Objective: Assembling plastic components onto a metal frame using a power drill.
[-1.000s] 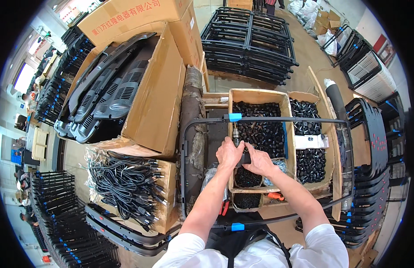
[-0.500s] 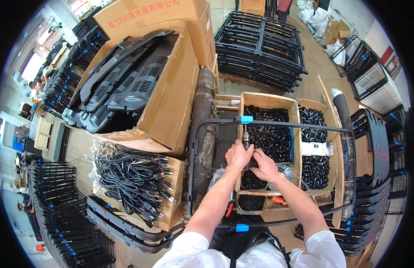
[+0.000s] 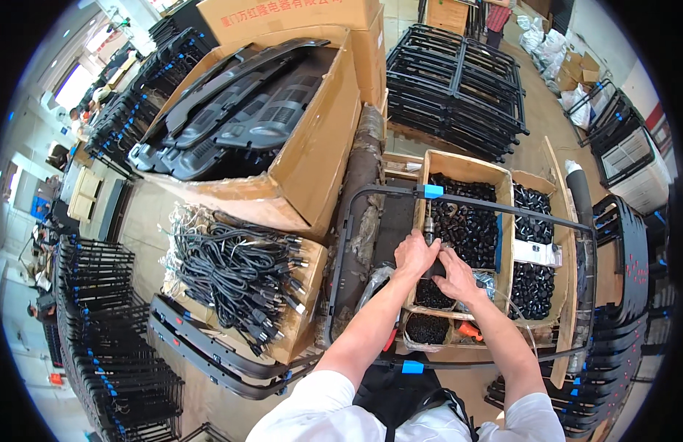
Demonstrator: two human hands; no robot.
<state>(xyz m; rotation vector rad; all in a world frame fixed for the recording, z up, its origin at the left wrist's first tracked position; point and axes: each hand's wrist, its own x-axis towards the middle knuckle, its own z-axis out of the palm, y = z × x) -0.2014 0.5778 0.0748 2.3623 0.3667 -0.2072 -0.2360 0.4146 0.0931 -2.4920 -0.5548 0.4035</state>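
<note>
My left hand (image 3: 417,255) is closed around the front of a power screwdriver (image 3: 429,227), just below its metal chuck. Close against it, my right hand (image 3: 455,277) grips the tool's dark body, mostly hidden by my fingers. The slim bit points away from me at the far bar of a black rectangular frame (image 3: 518,216), next to a blue piece (image 3: 433,191) on that bar. Whether the tip touches the bar I cannot tell. A second blue piece (image 3: 412,367) sits on the frame's near bar, close to my body.
Under the frame, a divided wooden box (image 3: 508,221) holds black plastic parts and a small tray of tiny dark pieces (image 3: 428,329). An orange-handled tool (image 3: 470,329) lies nearby. Left are bundled black cables (image 3: 235,269) and a carton (image 3: 312,177) of black panels. Stacked frames (image 3: 456,92) stand beyond.
The whole view has swung slightly left, so the scene sits farther right in the picture. Both hands keep their hold on the screwdriver, at about the same place by the far bar.
</note>
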